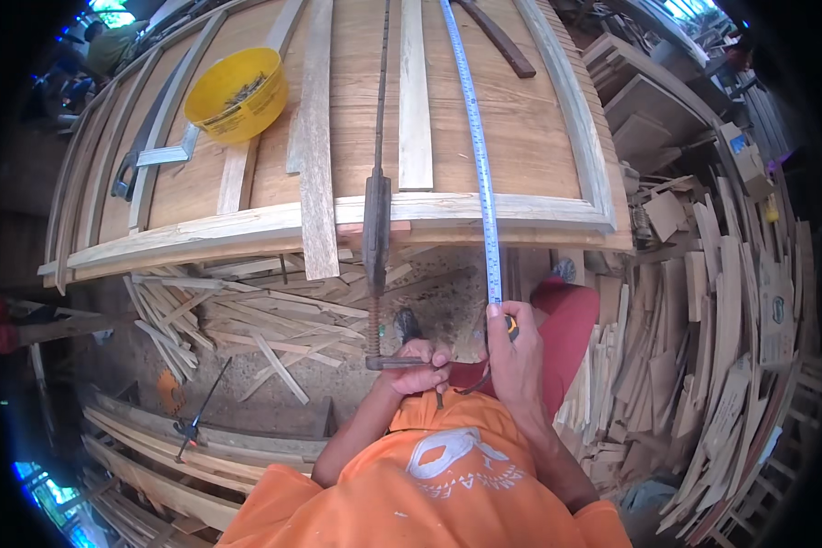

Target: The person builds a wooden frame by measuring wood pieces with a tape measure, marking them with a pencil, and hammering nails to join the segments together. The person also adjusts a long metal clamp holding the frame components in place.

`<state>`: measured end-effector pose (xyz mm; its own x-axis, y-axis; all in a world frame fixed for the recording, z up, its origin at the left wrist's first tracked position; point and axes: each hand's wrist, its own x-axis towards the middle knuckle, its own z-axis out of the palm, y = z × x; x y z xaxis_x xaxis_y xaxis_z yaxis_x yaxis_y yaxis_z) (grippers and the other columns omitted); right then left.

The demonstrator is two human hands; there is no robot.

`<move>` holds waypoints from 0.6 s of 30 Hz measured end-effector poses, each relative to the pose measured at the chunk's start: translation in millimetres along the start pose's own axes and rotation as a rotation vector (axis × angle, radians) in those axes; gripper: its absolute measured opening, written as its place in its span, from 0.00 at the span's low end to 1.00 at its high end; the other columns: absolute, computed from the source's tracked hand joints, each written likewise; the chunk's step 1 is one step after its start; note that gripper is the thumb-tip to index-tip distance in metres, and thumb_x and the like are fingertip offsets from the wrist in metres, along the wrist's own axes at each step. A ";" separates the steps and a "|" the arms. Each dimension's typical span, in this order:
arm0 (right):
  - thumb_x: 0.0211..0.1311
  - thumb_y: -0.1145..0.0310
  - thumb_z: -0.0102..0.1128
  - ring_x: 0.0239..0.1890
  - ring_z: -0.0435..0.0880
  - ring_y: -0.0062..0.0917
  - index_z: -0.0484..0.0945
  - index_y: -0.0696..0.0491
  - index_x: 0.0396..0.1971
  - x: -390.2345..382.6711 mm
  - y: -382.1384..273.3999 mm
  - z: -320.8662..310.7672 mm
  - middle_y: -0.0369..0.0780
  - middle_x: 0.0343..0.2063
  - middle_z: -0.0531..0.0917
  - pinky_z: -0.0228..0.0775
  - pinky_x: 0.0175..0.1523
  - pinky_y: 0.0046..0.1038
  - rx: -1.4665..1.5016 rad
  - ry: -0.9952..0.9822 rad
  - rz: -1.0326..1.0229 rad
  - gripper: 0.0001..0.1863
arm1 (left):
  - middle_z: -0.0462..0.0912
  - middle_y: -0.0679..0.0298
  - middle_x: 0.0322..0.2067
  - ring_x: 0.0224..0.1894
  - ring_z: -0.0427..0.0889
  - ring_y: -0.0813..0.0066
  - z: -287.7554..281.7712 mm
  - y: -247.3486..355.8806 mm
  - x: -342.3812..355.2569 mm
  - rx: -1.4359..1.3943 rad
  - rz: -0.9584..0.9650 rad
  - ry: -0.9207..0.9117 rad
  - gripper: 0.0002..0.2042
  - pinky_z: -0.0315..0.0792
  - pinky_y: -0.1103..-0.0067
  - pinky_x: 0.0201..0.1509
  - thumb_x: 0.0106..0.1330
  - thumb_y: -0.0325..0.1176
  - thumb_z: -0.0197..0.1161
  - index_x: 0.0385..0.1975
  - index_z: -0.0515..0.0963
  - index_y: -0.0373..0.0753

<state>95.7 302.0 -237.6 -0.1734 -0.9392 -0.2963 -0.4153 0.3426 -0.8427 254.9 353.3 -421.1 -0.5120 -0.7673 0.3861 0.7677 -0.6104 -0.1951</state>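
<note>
My left hand (418, 367) is closed round the crank handle at the near end of a long bar clamp (376, 224). The clamp's rusty screw (373, 329) points toward me, and its bar runs away across a framed wooden panel (539, 137). In my right hand (518, 361) is a tape measure (512, 329), its yellow and black case mostly hidden by the fingers. The thumb presses on the blade near the case. From there the pale blue blade (477, 137) stretches over the panel's near rail to the far side, where its end is out of view.
On the panel stand a yellow bucket (256, 114) of small metal pieces, a square (166, 153), a handsaw (126, 175) and a dark bar (498, 41). Wood offcuts (274, 301) litter the floor below. Stacked boards (703, 310) fill the right side; planks (183, 447) lie at lower left.
</note>
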 end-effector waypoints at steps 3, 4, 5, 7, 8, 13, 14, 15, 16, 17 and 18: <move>0.77 0.55 0.60 0.26 0.80 0.30 0.76 0.60 0.46 -0.9 1.8 1.7 0.43 0.24 0.80 0.72 0.35 0.36 0.038 -0.020 0.046 0.20 | 0.75 0.59 0.53 0.51 0.81 0.59 -1.8 -2.0 -4.7 -0.004 0.000 0.008 0.22 0.80 0.59 0.57 0.64 0.43 0.78 0.52 0.85 0.36; 0.77 0.54 0.60 0.27 0.81 0.31 0.76 0.60 0.46 -1.5 2.6 2.3 0.44 0.25 0.81 0.72 0.36 0.37 0.044 -0.017 0.042 0.21 | 0.75 0.60 0.54 0.52 0.81 0.59 -3.1 -2.8 -6.6 -0.007 0.001 0.017 0.24 0.80 0.59 0.57 0.62 0.43 0.80 0.54 0.83 0.37; 0.77 0.53 0.60 0.28 0.82 0.33 0.76 0.60 0.45 -1.0 3.7 2.5 0.45 0.26 0.81 0.73 0.37 0.38 0.046 0.001 0.040 0.21 | 0.75 0.60 0.54 0.52 0.80 0.59 -5.0 -3.5 -8.4 -0.027 -0.013 0.016 0.25 0.80 0.59 0.57 0.61 0.44 0.80 0.54 0.83 0.38; 0.78 0.55 0.59 0.25 0.79 0.25 0.76 0.59 0.45 -0.5 6.2 2.7 0.39 0.23 0.79 0.71 0.32 0.32 -0.001 0.039 0.001 0.19 | 0.75 0.61 0.55 0.53 0.80 0.59 -9.2 -3.7 -10.9 -0.045 -0.013 0.016 0.29 0.79 0.60 0.58 0.58 0.45 0.82 0.57 0.80 0.39; 0.79 0.57 0.58 0.22 0.77 0.17 0.76 0.59 0.45 0.3 7.4 2.3 0.34 0.21 0.78 0.70 0.27 0.26 -0.046 0.027 -0.059 0.17 | 0.75 0.61 0.55 0.53 0.80 0.59 -11.4 -3.3 -11.3 -0.057 0.013 -0.002 0.32 0.79 0.60 0.58 0.56 0.45 0.84 0.58 0.78 0.40; 0.79 0.56 0.58 0.22 0.77 0.17 0.76 0.58 0.45 0.0 6.9 1.4 0.34 0.21 0.77 0.71 0.27 0.26 -0.071 0.039 -0.086 0.17 | 0.75 0.61 0.56 0.54 0.80 0.58 -13.9 -1.6 -11.4 -0.066 -0.022 -0.003 0.35 0.78 0.57 0.60 0.54 0.46 0.85 0.59 0.75 0.42; 0.79 0.56 0.58 0.22 0.77 0.16 0.76 0.58 0.45 -0.3 5.9 1.8 0.34 0.21 0.77 0.70 0.27 0.26 -0.031 0.036 -0.067 0.17 | 0.75 0.61 0.55 0.54 0.80 0.58 -13.5 -1.1 -11.1 -0.067 -0.021 0.007 0.35 0.78 0.57 0.59 0.54 0.45 0.85 0.59 0.75 0.41; 0.79 0.57 0.58 0.21 0.77 0.16 0.76 0.58 0.45 -0.4 4.8 2.3 0.34 0.21 0.78 0.70 0.26 0.26 0.013 0.027 -0.049 0.17 | 0.76 0.61 0.55 0.54 0.81 0.58 -13.0 -0.7 -10.8 -0.090 -0.007 -0.003 0.35 0.79 0.57 0.59 0.54 0.45 0.85 0.59 0.76 0.41; 0.79 0.57 0.58 0.21 0.77 0.16 0.76 0.58 0.45 -0.5 3.8 2.7 0.34 0.21 0.78 0.70 0.26 0.26 0.020 0.014 -0.053 0.17 | 0.76 0.61 0.55 0.54 0.81 0.58 -12.7 -0.4 -10.4 -0.051 -0.010 0.024 0.35 0.79 0.57 0.59 0.54 0.45 0.85 0.59 0.76 0.41; 0.79 0.57 0.58 0.21 0.77 0.15 0.76 0.58 0.45 -1.0 2.8 2.8 0.34 0.21 0.78 0.70 0.25 0.25 0.020 0.013 -0.010 0.17 | 0.76 0.60 0.55 0.53 0.81 0.58 -12.1 -0.5 -10.2 -0.066 -0.019 0.022 0.35 0.79 0.57 0.59 0.54 0.45 0.86 0.59 0.76 0.40; 0.79 0.57 0.58 0.20 0.76 0.15 0.76 0.58 0.45 -1.0 2.3 2.9 0.34 0.21 0.78 0.69 0.25 0.25 0.031 -0.003 0.024 0.17 | 0.77 0.60 0.55 0.53 0.81 0.58 -11.5 -0.6 -10.1 -0.098 -0.019 0.018 0.35 0.79 0.57 0.58 0.53 0.45 0.86 0.59 0.76 0.40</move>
<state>97.5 303.7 -240.5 -0.1801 -0.9309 -0.3179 -0.3832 0.3641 -0.8489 255.2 359.1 -435.2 -0.5340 -0.7581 0.3743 0.7166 -0.6408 -0.2756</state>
